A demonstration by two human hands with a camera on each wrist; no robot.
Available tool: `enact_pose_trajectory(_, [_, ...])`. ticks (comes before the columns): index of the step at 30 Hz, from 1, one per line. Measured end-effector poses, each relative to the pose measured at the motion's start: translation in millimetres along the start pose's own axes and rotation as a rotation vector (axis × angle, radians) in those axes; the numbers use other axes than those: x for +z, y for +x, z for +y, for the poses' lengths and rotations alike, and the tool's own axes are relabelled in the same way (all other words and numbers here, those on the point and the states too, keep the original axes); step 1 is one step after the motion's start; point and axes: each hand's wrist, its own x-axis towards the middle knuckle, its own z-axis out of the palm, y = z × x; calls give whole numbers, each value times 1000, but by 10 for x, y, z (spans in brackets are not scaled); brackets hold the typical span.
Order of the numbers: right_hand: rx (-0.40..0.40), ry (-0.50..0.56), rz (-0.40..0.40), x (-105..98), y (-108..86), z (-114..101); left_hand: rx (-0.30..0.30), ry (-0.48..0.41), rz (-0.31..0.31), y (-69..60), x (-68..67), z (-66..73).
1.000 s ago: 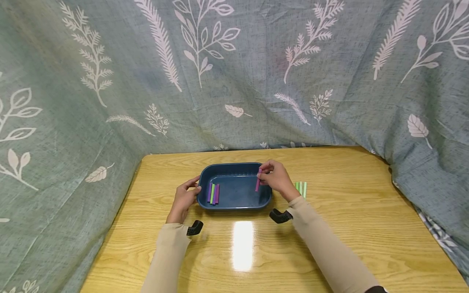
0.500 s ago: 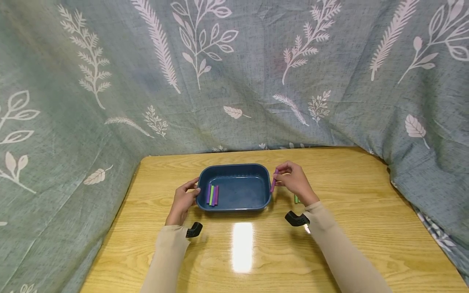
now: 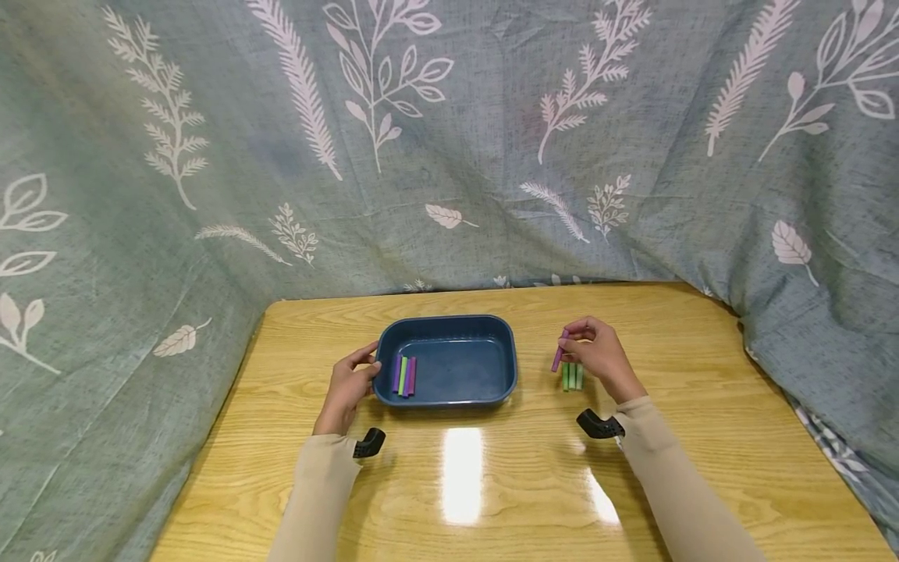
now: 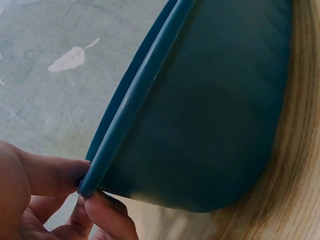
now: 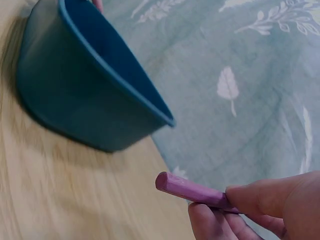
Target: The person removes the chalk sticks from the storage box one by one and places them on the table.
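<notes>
A dark blue plastic basin [image 3: 449, 403] stands on the wooden table. My left hand [image 3: 349, 389] pinches its left rim between thumb and fingers, as the left wrist view shows close up. Between the thumb and fingers of my right hand [image 3: 598, 355] is a purple chalk stick [image 5: 192, 190], held over the table to the right of the basin. Just below that hand several green chalk sticks [image 3: 572, 378] lie side by side, partly covered by it. Inside the basin, at its left end, purple and green chalk sticks [image 3: 403, 377] lie in a row.
Light wooden table [image 3: 520, 484] under both forearms. A grey-green leaf-patterned cloth [image 3: 449, 156] hangs behind the table and along both sides. Black wrist mounts [image 3: 599, 425] stick out from the sleeves.
My right hand has carried the purple chalk stick out of the basin, over its right rim, and further right to the green sticks. The left hand keeps its hold on the rim.
</notes>
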Motion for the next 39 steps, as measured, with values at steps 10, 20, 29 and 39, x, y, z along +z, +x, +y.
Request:
enact_pose_trajectory(10, [8, -46, 19, -214, -94, 137, -6, -3, -11, -11, -5, 3])
enact_pose_trajectory(20, [35, -134, 46, -369, -132, 323, -5, -5, -12, -20, -3, 7])
enact_pose_trajectory(29, [56, -177, 77, -394, -126, 434, -9, 1, -8, -18, -3, 7])
enact_pose_trajectory(39, [50, -168, 78, -365, -105, 495, -9, 4, -9, -41, 7, 20])
